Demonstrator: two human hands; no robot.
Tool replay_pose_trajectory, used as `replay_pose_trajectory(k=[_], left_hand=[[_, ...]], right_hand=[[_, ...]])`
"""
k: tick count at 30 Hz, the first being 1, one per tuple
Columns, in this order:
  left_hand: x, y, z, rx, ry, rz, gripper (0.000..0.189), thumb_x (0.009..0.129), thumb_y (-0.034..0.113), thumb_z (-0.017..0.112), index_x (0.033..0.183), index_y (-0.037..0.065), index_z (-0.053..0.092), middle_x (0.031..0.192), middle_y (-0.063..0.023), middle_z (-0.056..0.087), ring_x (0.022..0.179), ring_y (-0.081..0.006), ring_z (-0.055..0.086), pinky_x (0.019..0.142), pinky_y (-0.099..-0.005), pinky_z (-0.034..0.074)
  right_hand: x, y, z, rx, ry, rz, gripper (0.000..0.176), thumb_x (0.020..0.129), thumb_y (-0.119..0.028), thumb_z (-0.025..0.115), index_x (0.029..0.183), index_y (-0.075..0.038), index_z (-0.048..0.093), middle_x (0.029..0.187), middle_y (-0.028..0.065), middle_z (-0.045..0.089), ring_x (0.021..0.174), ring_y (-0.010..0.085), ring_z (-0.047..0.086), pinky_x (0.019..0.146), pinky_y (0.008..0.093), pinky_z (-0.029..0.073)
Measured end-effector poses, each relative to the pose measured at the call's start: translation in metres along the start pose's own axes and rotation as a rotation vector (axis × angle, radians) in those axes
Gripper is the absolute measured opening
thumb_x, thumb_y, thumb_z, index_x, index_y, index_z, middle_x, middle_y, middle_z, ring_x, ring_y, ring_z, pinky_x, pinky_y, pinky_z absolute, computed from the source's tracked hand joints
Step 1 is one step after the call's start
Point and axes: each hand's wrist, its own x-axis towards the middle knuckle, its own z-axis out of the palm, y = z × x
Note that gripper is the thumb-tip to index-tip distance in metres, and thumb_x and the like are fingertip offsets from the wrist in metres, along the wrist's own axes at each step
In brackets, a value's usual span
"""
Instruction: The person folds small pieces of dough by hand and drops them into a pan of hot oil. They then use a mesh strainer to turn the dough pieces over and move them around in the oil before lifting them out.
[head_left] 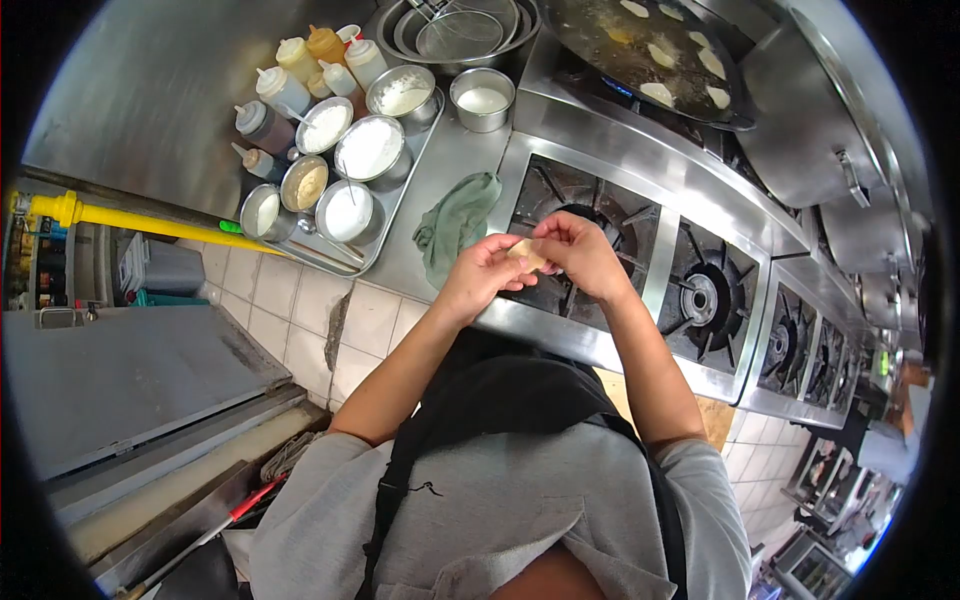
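A small pale piece of dough (527, 257), perhaps a folded dumpling, is held between both hands over the front edge of the stove. My left hand (484, 275) cradles it from the left with curled fingers. Pinched at its right edge are the fingers of my right hand (583, 256). A crumpled green cloth (455, 228) lies on the steel counter just left of my left hand. Beyond the hands, a wide black pan (625, 45) holds oil with several pale half-moon pieces (661, 56) frying in it.
At upper left, a metal tray (385, 232) carries bowls of white powder (369, 147) and squeeze bottles (285, 90). A bowl of white contents (482, 100) stands beside it. Burners (705, 298) run to the right. Large pots (810, 120) stand behind. A yellow pipe (150, 222) passes at left.
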Motion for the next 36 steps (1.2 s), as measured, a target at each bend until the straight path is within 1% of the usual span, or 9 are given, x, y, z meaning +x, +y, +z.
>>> replay_pose_trajectory(k=[9, 11, 12, 15, 21, 25, 28, 33, 36], left_hand=[[0.011, -0.013, -0.004, -0.033, 0.042, 0.044, 0.029, 0.094, 0.017, 0.064, 0.117, 0.002, 0.056, 0.095, -0.0075, 0.067, 0.076, -0.0124, 0.065, 0.069, -0.0254, 0.054], [0.011, -0.012, -0.004, -0.040, 0.105, 0.082, 0.027, 0.094, 0.019, 0.064, 0.115, 0.002, 0.057, 0.093, -0.0058, 0.066, 0.075, -0.0122, 0.065, 0.068, -0.0251, 0.054], [0.011, -0.010, -0.003, -0.040, 0.102, 0.085, 0.027, 0.094, 0.019, 0.064, 0.115, 0.002, 0.057, 0.093, -0.0058, 0.066, 0.075, -0.0122, 0.065, 0.068, -0.0251, 0.054], [0.012, -0.004, -0.002, -0.082, 0.133, 0.094, 0.026, 0.094, 0.019, 0.064, 0.114, 0.003, 0.057, 0.094, -0.0065, 0.067, 0.075, -0.0125, 0.065, 0.067, -0.0256, 0.054], [0.013, -0.009, -0.006, -0.120, 0.180, 0.026, 0.028, 0.096, 0.020, 0.059, 0.119, 0.003, 0.057, 0.102, -0.0099, 0.068, 0.079, -0.0147, 0.067, 0.071, -0.0277, 0.055], [0.011, -0.010, -0.003, -0.167, 0.184, -0.018, 0.030, 0.099, 0.017, 0.053, 0.125, 0.003, 0.055, 0.109, -0.0110, 0.067, 0.090, -0.0182, 0.068, 0.077, -0.0294, 0.055], [0.012, -0.008, -0.003, -0.165, 0.222, -0.019, 0.030, 0.100, 0.015, 0.050, 0.127, 0.003, 0.054, 0.112, -0.0110, 0.066, 0.095, -0.0204, 0.068, 0.081, -0.0303, 0.055], [0.017, -0.017, -0.008, -0.121, 0.306, 0.067, 0.031, 0.100, 0.013, 0.049, 0.129, 0.001, 0.054, 0.114, -0.0109, 0.066, 0.098, -0.0201, 0.068, 0.083, -0.0294, 0.053], [0.011, -0.004, 0.002, 0.419, 0.399, 0.468, 0.027, 0.097, 0.004, 0.052, 0.122, -0.003, 0.060, 0.115, -0.0147, 0.068, 0.105, -0.0226, 0.067, 0.092, -0.0311, 0.050]], right_hand=[[-0.011, -0.021, 0.007, -0.094, 0.022, 0.008, 0.016, 0.090, -0.015, 0.065, 0.094, 0.001, 0.063, 0.077, 0.0035, 0.065, 0.065, 0.0081, 0.060, 0.058, 0.0249, 0.049], [-0.020, -0.040, 0.008, -0.473, -0.014, 0.080, 0.018, 0.089, -0.019, 0.066, 0.090, -0.001, 0.065, 0.072, 0.0076, 0.066, 0.063, 0.0160, 0.062, 0.059, 0.0309, 0.050], [-0.018, -0.038, 0.008, -0.621, 0.040, -0.069, 0.017, 0.086, -0.020, 0.067, 0.087, -0.003, 0.067, 0.072, 0.0138, 0.065, 0.064, 0.0265, 0.064, 0.062, 0.0368, 0.050], [-0.016, -0.059, -0.004, -0.778, 0.083, -0.327, 0.013, 0.084, -0.017, 0.066, 0.088, -0.005, 0.067, 0.077, 0.0167, 0.066, 0.067, 0.0331, 0.064, 0.063, 0.0401, 0.050], [0.045, -0.175, -0.074, -1.037, 0.812, -0.861, 0.016, 0.090, -0.016, 0.057, 0.097, -0.007, 0.068, 0.085, 0.0199, 0.067, 0.078, 0.0402, 0.065, 0.068, 0.0469, 0.052], [0.086, -0.193, -0.116, -1.406, 0.849, -0.769, 0.017, 0.090, -0.018, 0.058, 0.100, -0.008, 0.067, 0.087, 0.0198, 0.068, 0.082, 0.0383, 0.065, 0.071, 0.0484, 0.051], [0.065, -0.183, -0.091, -1.180, 0.898, -0.821, 0.015, 0.088, -0.018, 0.061, 0.097, -0.008, 0.067, 0.086, 0.0161, 0.068, 0.082, 0.0358, 0.066, 0.070, 0.0472, 0.052], [0.010, -0.070, -0.001, -1.125, 0.301, -0.501, 0.020, 0.086, -0.024, 0.066, 0.080, -0.004, 0.067, 0.064, 0.0157, 0.061, 0.059, 0.0293, 0.063, 0.061, 0.0403, 0.050], [0.003, -0.036, 0.021, -0.794, 0.128, -0.164, 0.023, 0.090, -0.027, 0.061, 0.092, -0.006, 0.070, 0.075, 0.0159, 0.068, 0.065, 0.0306, 0.066, 0.062, 0.0411, 0.054]])
